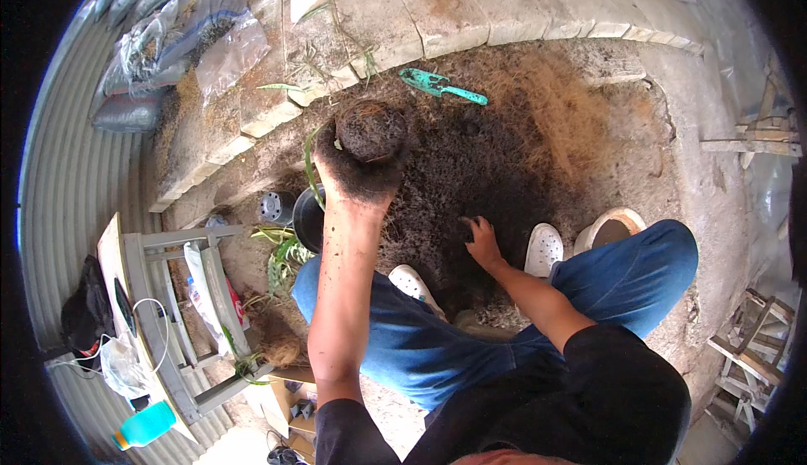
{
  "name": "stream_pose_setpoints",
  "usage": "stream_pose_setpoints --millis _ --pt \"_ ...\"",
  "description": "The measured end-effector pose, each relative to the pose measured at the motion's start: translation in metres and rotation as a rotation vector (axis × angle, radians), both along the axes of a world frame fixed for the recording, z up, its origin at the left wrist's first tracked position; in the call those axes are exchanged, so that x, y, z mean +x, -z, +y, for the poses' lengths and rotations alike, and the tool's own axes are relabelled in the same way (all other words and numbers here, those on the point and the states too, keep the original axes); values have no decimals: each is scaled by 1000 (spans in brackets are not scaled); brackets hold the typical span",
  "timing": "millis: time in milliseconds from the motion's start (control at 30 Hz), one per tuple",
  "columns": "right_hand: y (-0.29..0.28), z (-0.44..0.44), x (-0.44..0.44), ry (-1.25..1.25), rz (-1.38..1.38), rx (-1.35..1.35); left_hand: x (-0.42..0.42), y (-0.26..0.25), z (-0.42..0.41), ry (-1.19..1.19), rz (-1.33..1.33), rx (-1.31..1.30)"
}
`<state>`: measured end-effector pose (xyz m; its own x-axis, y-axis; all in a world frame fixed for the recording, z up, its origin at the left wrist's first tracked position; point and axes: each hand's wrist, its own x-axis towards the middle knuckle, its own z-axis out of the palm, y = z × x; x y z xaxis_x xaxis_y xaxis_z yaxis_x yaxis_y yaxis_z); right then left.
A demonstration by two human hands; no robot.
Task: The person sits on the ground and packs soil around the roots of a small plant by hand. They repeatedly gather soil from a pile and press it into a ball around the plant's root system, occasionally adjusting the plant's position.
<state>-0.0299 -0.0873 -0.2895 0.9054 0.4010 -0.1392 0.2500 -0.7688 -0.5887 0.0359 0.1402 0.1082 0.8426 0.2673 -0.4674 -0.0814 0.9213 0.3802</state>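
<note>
My left hand (359, 172), coated in dark soil, is raised and grips a round root ball (372, 129) of soil and brown fibres. A long green leaf (309, 165) hangs down beside that wrist. My right hand (484, 241) is low at the heap of dark soil (451, 178) between my feet. Its fingertips are dark and partly lost against the soil, so whether they hold any cannot be seen. A turquoise hand trowel (441, 85), smeared with soil, lies at the heap's far edge. Left of my forearm is a black plant pot (309, 219), partly hidden.
Brown coconut-like fibre (561, 118) spreads right of the soil. A stone kerb (378, 55) curves behind. Leafy plants (287, 257) and a small grey pot (275, 206) lie left, near a grey-framed stand (183, 288). A round pot (610, 228) stands by my right knee.
</note>
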Motion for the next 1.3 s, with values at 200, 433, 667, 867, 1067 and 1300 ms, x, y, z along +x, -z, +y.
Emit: stream_pose_setpoints --millis 200,433,667,867,1067,1300 --pt "-65 18 56 627 857 820 0 7 7 -2 -25 -38" --pt "-120 32 105 252 1399 1323 1 6 8 23 -42 6" --pt "-222 58 118 223 1266 1410 4 24 20 -12 -39 -17" --pt "-228 43 136 146 1121 1297 17 35 17 -5 -98 -6" --pt "-346 30 104 171 1226 1631 27 55 11 49 -50 -46" --pt "-310 -1 122 234 947 1368 2 62 -62 65 -136 -213"
